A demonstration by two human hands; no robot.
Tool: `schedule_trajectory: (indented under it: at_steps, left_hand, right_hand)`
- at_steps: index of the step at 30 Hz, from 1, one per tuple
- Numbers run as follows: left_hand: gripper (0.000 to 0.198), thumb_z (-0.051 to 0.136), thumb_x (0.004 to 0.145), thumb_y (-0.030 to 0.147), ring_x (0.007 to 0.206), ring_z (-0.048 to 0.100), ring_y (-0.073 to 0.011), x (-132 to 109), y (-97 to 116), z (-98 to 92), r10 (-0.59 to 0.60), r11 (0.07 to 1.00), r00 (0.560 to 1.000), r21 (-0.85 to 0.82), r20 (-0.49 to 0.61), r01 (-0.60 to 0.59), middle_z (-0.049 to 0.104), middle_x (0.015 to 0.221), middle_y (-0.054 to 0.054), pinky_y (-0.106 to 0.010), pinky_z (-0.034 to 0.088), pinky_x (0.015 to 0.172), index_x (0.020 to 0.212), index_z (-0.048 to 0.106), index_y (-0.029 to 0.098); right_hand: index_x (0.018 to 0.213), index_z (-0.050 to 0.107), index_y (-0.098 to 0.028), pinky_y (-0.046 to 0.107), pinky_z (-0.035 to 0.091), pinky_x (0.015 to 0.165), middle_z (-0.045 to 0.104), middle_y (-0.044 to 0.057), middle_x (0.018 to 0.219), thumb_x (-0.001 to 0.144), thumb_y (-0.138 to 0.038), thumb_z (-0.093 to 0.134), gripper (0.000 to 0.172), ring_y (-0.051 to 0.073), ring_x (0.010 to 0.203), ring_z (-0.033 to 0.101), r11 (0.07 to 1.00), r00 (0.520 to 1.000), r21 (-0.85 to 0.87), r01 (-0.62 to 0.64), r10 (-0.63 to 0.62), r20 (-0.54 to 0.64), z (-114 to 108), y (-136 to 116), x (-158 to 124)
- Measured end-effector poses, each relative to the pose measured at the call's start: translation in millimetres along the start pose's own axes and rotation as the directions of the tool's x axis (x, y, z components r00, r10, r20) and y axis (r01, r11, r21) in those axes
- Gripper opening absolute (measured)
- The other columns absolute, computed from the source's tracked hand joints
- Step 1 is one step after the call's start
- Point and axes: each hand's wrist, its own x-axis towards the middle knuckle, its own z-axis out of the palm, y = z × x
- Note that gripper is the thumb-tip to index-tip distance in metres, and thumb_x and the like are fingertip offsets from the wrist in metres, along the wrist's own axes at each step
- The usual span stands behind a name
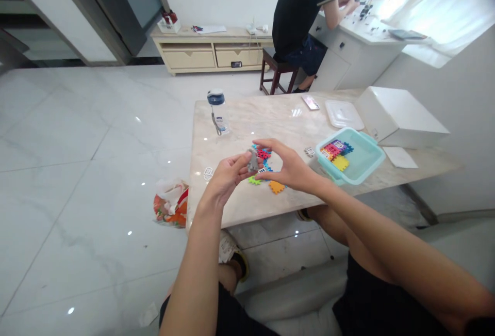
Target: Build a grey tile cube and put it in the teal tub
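My left hand (231,172) pinches a small grey interlocking puzzle piece (253,161) above the table, thumb on the near face. Just right of it, my right hand (289,165) is open, thumb and fingers apart in a C shape. Whether its fingertips touch the piece is hard to tell. Partly hidden beneath and behind the hands lie a red piece (264,154), blue ones, a lime green piece (254,180) and an orange piece (277,187), all with notched edges. A white piece (208,173) lies off to the left, and a grey one (309,152) beside the tub.
A mint tub (371,171) holding several coloured pieces stands on the right, before a white lid (344,114) and a white box (402,114). A clear bottle (218,114) stands at the back left. A phone (310,102) lies behind. Another person (303,11) sits at a far desk.
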Motion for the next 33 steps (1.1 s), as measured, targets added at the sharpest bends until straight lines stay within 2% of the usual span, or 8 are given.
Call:
schedule_trajectory:
  at_steps: [2, 4, 7, 13, 17, 21, 26, 33]
  left_hand:
    - [0.038, 0.093, 0.086, 0.044, 0.088, 0.083, -0.0216, -5.5, 12.0, -9.3, 0.091, 0.987, 0.985, -0.117, -0.148, -0.109, 0.085, 0.095, -0.013, -0.028, 0.066, 0.082, 0.101, 0.081, 0.011]
    - [0.037, 0.09, 0.09, 0.045, 0.091, 0.082, -0.0174, -10.9, 25.1, -18.2, 0.184, 0.924, 0.927, -0.264, -0.326, -0.277, 0.084, 0.099, -0.012, -0.024, 0.065, 0.083, 0.102, 0.078, 0.012]
    - [0.035, 0.085, 0.095, 0.045, 0.095, 0.081, -0.0149, -17.2, 39.9, -29.3, 0.194, 0.803, 0.862, -0.429, -0.468, -0.414, 0.082, 0.102, -0.01, -0.021, 0.065, 0.084, 0.102, 0.074, 0.013]
    - [0.038, 0.087, 0.092, 0.044, 0.099, 0.081, -0.019, -23.4, 41.7, -37.4, 0.133, 0.755, 0.908, -0.553, -0.397, -0.352, 0.082, 0.103, -0.011, -0.023, 0.066, 0.081, 0.11, 0.076, 0.013]
    - [0.04, 0.084, 0.096, 0.045, 0.1, 0.081, -0.0192, -26.5, 38.7, -36.4, 0.146, 0.738, 0.91, -0.57, -0.388, -0.362, 0.083, 0.105, -0.012, -0.023, 0.066, 0.081, 0.116, 0.076, 0.011]
    - [0.045, 0.084, 0.095, 0.045, 0.106, 0.081, -0.0221, -28.2, 39.2, -35.3, 0.15, 0.737, 0.921, -0.58, -0.36, -0.347, 0.083, 0.107, -0.012, -0.027, 0.067, 0.085, 0.125, 0.075, 0.012]
    - [0.043, 0.085, 0.094, 0.047, 0.104, 0.081, -0.0214, -26.2, 40.2, -30.8, 0.14, 0.746, 0.93, -0.581, -0.341, -0.326, 0.083, 0.106, -0.012, -0.025, 0.066, 0.084, 0.119, 0.075, 0.013]
    - [0.039, 0.083, 0.095, 0.05, 0.097, 0.082, -0.0161, -25.0, 42.1, -24.5, 0.123, 0.752, 0.928, -0.577, -0.352, -0.318, 0.083, 0.104, -0.009, -0.019, 0.064, 0.081, 0.111, 0.074, 0.015]
  right_hand:
    - [0.151, 0.063, -0.027, 0.049, 0.06, 0.11, 0.072, 0.011, 0.142, 0.095, -0.044, 0.085, 0.063, 0.028, 0.125, 0.072, 0.997, 0.997, -0.017, -0.074, 0.074, -0.013, 1.8, 7.8, 13.6]
    - [0.137, 0.073, -0.023, 0.046, 0.063, 0.102, 0.079, 0.01, 0.125, 0.102, -0.04, 0.075, 0.039, 0.026, 0.112, 0.076, 0.979, 0.983, -0.095, -0.18, 0.182, 0.013, 3.9, 27.2, 29.2]
    - [0.12, 0.081, -0.017, 0.044, 0.06, 0.104, 0.082, 0.012, 0.116, 0.102, -0.022, 0.068, 0.023, 0.026, 0.107, 0.076, 0.902, 0.923, -0.365, -0.231, 0.321, 0.212, 14.9, 68.4, 49.7]
    - [0.144, 0.071, -0.015, 0.046, 0.051, 0.116, 0.07, 0.021, 0.146, 0.085, -0.028, 0.093, 0.064, 0.038, 0.136, 0.066, 0.743, 0.744, -0.668, -0.03, 0.463, 0.481, 58.2, 120.1, 64.3]
    - [0.142, 0.073, -0.019, 0.044, 0.052, 0.112, 0.074, 0.018, 0.142, 0.085, -0.026, 0.091, 0.06, 0.037, 0.133, 0.068, 0.708, 0.692, -0.703, 0.066, 0.475, 0.543, 73.9, 125.3, 64.3]
    - [0.137, 0.076, -0.018, 0.042, 0.053, 0.109, 0.077, 0.017, 0.135, 0.092, -0.024, 0.082, 0.046, 0.035, 0.128, 0.071, 0.697, 0.71, -0.712, 0.089, 0.457, 0.536, 73.1, 127.8, 65.3]
    - [0.13, 0.078, -0.016, 0.035, 0.055, 0.101, 0.08, 0.016, 0.126, 0.098, -0.044, 0.078, 0.042, 0.03, 0.117, 0.075, 0.65, 0.76, -0.751, -0.116, 0.545, 0.354, 69.3, 131.5, 73.4]
    - [0.128, 0.078, -0.015, 0.035, 0.056, 0.099, 0.079, 0.016, 0.132, 0.097, -0.05, 0.079, 0.046, 0.031, 0.122, 0.073, 0.586, 0.729, -0.782, -0.212, 0.628, 0.273, 79.5, 139.5, 76.4]
